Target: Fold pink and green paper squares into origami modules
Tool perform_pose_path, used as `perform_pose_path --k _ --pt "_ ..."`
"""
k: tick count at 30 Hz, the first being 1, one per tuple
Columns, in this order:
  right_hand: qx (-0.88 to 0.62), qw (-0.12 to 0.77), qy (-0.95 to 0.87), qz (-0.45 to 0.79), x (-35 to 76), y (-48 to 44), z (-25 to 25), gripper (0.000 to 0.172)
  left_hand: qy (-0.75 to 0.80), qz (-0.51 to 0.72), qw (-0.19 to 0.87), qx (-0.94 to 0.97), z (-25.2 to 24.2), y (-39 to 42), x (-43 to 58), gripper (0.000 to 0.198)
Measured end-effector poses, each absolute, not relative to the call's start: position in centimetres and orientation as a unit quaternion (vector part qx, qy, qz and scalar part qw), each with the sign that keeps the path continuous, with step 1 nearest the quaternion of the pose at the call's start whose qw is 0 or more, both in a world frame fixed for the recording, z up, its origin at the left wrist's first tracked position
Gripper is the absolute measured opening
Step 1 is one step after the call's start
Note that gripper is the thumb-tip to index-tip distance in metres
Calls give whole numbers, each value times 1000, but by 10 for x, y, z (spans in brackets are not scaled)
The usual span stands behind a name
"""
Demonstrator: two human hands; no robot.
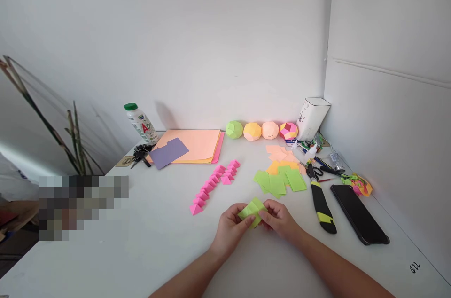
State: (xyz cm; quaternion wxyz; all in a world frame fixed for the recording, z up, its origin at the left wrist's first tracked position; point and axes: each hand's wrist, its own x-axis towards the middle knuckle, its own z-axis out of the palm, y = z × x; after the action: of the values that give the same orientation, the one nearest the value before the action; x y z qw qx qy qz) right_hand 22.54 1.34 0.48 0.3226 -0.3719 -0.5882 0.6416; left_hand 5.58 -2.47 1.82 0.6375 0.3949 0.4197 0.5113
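Head view: my left hand (230, 223) and right hand (278, 218) pinch one green folded paper (252, 211) above the table (141, 241).
Paper balls (261, 130): four.
Knife (323, 207): one.
Phone (359, 213): one.

Along the desk's (148, 246) back edge: a bottle (141, 123), a stack of coloured sheets (192, 145), four paper balls (261, 130), a white box (312, 117). Mid-desk: a row of pink folded pieces (213, 184). Toward the right edge: loose green squares (280, 181), scissors (313, 172), a utility knife (323, 207), a phone (358, 214).

left hand (230, 227) + right hand (280, 220) | pinching green folded paper (252, 210) | white table (141, 241)
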Motion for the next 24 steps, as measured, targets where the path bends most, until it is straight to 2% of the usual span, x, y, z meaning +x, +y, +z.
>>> perform_pose_path --k 6,10,15,24 --pt "-386 332 -589 628 225 13 5 28 475 463 601 445 19 -27 57 25" --pt "-395 316 -593 627 225 13 4 30 473 505 552 465 17 -28 56 29" --pt "-391 295 -609 624 226 12 3 28 455 489 495 555 12 -28 54 17" --pt "-390 329 -606 610 226 13 2 26 475 495 470 556 11 -29 54 30"
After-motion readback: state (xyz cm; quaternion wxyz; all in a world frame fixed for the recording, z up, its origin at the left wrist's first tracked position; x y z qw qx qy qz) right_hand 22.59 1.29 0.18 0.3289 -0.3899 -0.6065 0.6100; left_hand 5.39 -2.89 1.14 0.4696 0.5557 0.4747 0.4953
